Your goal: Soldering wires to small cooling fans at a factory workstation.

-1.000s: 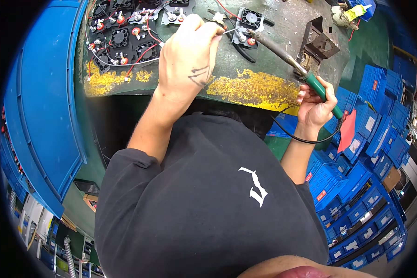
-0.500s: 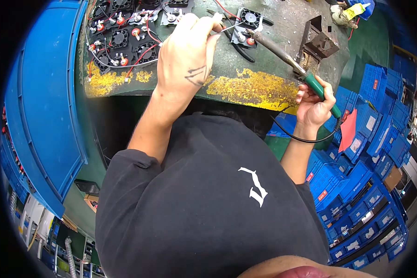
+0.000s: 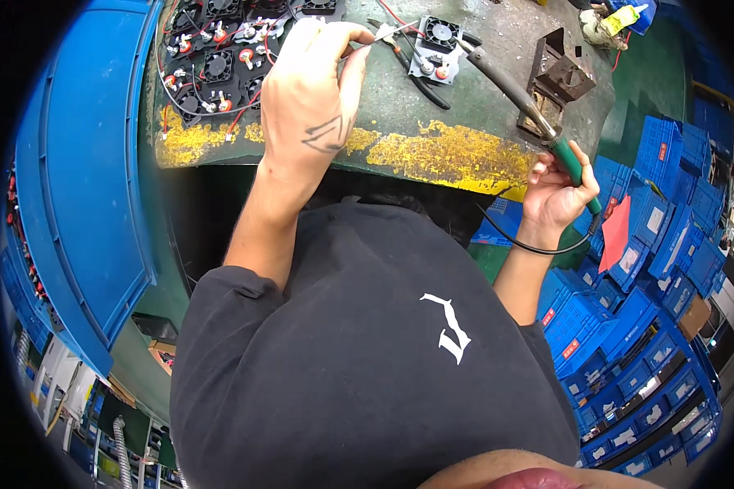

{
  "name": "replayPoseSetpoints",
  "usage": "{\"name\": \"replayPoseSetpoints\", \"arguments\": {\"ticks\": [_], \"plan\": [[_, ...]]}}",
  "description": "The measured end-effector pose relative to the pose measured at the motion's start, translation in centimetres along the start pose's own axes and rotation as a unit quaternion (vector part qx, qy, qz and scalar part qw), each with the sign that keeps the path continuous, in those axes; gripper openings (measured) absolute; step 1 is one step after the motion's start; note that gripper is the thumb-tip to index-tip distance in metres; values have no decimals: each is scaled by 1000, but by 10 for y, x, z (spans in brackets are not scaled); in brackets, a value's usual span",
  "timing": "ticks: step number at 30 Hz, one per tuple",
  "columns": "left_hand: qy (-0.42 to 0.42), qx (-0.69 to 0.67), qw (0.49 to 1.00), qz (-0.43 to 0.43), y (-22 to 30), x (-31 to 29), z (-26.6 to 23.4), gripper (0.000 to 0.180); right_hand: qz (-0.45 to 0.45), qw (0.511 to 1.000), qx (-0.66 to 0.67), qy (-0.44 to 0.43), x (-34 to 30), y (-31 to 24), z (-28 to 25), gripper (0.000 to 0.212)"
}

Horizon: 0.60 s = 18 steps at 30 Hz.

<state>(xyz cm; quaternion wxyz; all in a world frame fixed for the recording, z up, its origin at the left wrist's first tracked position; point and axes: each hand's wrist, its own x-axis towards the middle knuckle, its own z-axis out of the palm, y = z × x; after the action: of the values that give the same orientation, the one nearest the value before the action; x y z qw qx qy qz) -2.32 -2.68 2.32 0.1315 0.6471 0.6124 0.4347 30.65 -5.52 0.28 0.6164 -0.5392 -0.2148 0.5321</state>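
Observation:
My right hand [image 3: 556, 189] is closed round the green handle of a soldering iron [image 3: 510, 88]. The iron slants up and left, its tip just beside the right edge of a small plate [image 3: 423, 59] that carries a black fan [image 3: 441, 33] and two terminals, one with a red base [image 3: 442, 72]. With fingers pinched, my left hand [image 3: 311, 90] holds a thin silver wire [image 3: 395, 33], solder by its look, pointing right toward the fan. Its fingertips are partly hidden behind the hand. The plate rests over black-handled pliers [image 3: 429, 94].
Several fan plates with red and white wires [image 3: 218, 67] crowd the left of the green bench. A rusty metal iron stand [image 3: 564, 77] sits at the right. A yellow-tipped bottle [image 3: 625, 18] lies far right. Blue crates [image 3: 620, 269] are stacked beside the bench; a blue panel [image 3: 81, 163] stands left.
My left hand has drawn left with the wire, away from the plate's terminals. The iron's tip has moved up and right, from the terminals to beside the plate's edge.

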Motion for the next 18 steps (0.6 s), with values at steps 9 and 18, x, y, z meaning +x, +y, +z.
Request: {"name": "replayPoseSetpoints", "arguments": {"ticks": [9,18], "plan": [[3,33,999,8,8,-6,-9,14,18,995,101,-1,-3,5,-44,46],[-39,60,997,-26,19,-34,-25,14,-27,982,184,29,-9,3,-86,50]]}}
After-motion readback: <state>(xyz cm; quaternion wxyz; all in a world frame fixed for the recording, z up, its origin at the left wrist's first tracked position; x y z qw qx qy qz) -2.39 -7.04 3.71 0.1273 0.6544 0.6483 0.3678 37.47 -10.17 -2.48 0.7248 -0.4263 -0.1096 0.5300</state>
